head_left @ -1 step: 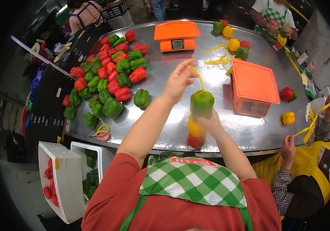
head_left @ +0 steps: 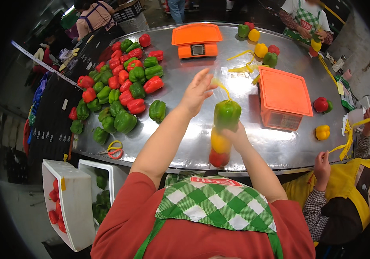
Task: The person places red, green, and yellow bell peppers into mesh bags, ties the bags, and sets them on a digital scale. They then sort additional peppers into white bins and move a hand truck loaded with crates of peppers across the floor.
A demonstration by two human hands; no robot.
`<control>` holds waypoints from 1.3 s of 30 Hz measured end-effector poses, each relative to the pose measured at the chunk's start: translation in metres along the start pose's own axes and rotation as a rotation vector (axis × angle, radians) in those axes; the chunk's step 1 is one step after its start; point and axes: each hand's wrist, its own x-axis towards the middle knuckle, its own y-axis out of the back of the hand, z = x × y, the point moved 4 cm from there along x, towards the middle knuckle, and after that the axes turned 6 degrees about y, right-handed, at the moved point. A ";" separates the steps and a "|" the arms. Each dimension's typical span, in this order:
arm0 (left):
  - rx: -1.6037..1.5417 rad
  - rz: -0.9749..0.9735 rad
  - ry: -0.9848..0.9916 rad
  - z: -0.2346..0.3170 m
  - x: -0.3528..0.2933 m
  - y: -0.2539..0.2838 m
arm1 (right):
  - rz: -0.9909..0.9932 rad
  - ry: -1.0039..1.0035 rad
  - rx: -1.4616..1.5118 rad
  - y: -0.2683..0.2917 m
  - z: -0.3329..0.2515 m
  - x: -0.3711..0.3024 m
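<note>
A stack of three bell peppers in a thin yellow net bag stands at the near middle of the table. The green pepper (head_left: 227, 111) is on top, the yellow pepper (head_left: 220, 141) in the middle and the red pepper (head_left: 218, 159) lowest. My right hand (head_left: 235, 137) is closed round the bag's right side, by the yellow pepper. From the green pepper rises the bag's narrow yellow tail (head_left: 224, 90), its upper end blurred. My left hand (head_left: 197, 94) is raised beside that tail, fingers stretched and apart; whether a fingertip touches it is unclear.
Loose red and green peppers (head_left: 126, 121) heap at left, beside scissors (head_left: 115, 149). An orange scale (head_left: 197, 41) stands behind and an orange box (head_left: 284, 93) to the right. Foam crates (head_left: 70, 198) hold peppers below left. A co-worker's hand (head_left: 322, 166) stretches yellow netting at right.
The bag's yellow tail has shifted slightly beside my left hand, and the green pepper has turned a little. My right hand keeps its hold.
</note>
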 end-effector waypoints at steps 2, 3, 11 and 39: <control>0.131 0.090 0.207 -0.038 0.000 0.020 | 0.030 -0.009 0.124 0.011 0.008 0.004; 0.126 -0.025 0.308 -0.058 -0.004 0.024 | 0.036 -0.009 0.119 0.010 0.005 0.006; -0.092 -0.258 0.508 -0.108 -0.031 0.008 | 0.159 -0.064 -0.015 0.003 0.002 0.026; -1.034 0.160 0.174 -0.097 -0.074 0.087 | -0.462 0.344 -0.849 -0.076 0.007 0.010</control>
